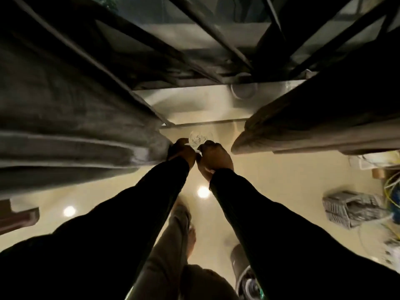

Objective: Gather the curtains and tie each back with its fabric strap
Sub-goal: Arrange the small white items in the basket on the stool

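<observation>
Grey curtain (71, 126) is hanging bunched just left of the hands; left hand (184, 153) and right hand (214, 159) are pinching a pale strap (198, 140) between them, which, loosely held, risks slipping and freeing the folds

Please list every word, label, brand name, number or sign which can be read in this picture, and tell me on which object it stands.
There is no readable text in this picture.
The grey patterned bundle on the floor at the right: too blurred to tell print from pattern.
The items at the right edge: no lettering can be made out.
The grey curtain, the hands and the small clear object by the fingers carry no visible text.
</observation>
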